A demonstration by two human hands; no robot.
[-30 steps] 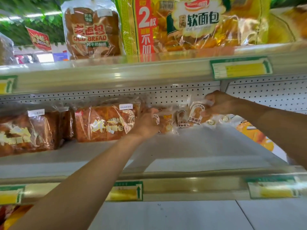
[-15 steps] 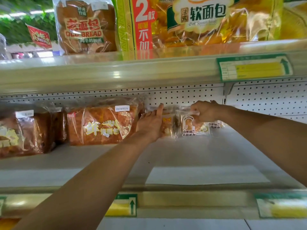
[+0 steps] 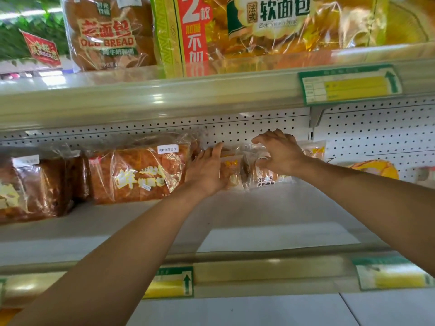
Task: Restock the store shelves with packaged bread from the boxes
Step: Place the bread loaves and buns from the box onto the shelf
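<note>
**Signs and greenery around the shelving**

A red hanging sign (image 3: 42,49) with yellow lettering shows at upper left, in front of blurred green foliage (image 3: 28,24). Green-and-yellow price labels (image 3: 350,84) sit in the rail fronts. White perforated backing (image 3: 376,128) lines the rear.

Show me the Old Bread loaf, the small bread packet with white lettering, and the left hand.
Old Bread loaf (image 3: 106,36), head view, front label.
Small bread packet (image 3: 266,180), head view, printed lower front.
Left hand (image 3: 207,170), head view, back of hand.
</note>
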